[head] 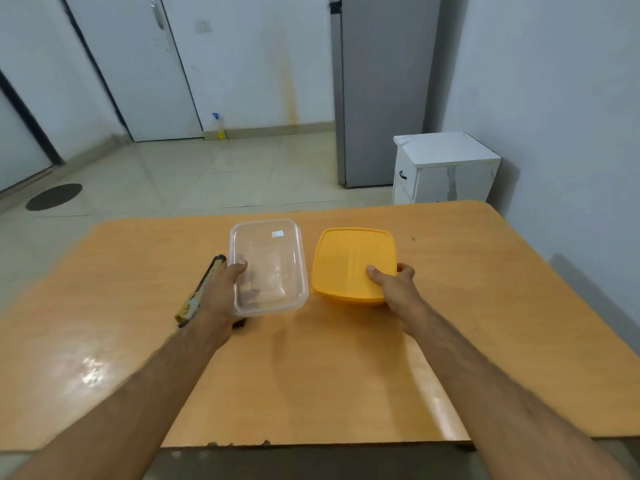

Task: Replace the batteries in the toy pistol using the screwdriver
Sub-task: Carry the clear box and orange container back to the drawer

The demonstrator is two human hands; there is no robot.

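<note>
Near the table's (485, 306) far edge, my left hand (221, 296) grips a clear tub (268, 265), perhaps hiding the toy pistol (199, 296); my right hand (394, 289) grips a yellow box (349, 261).

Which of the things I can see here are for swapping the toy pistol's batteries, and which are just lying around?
For the job:
- toy pistol, lying on the table, partly hidden under the left hand
- clear container, held by the left hand
- yellow lidded box, held by the right hand; contents unseen

Just lying about:
- spray bottle
- white cabinet
- fridge

No screwdriver or batteries show.
</note>
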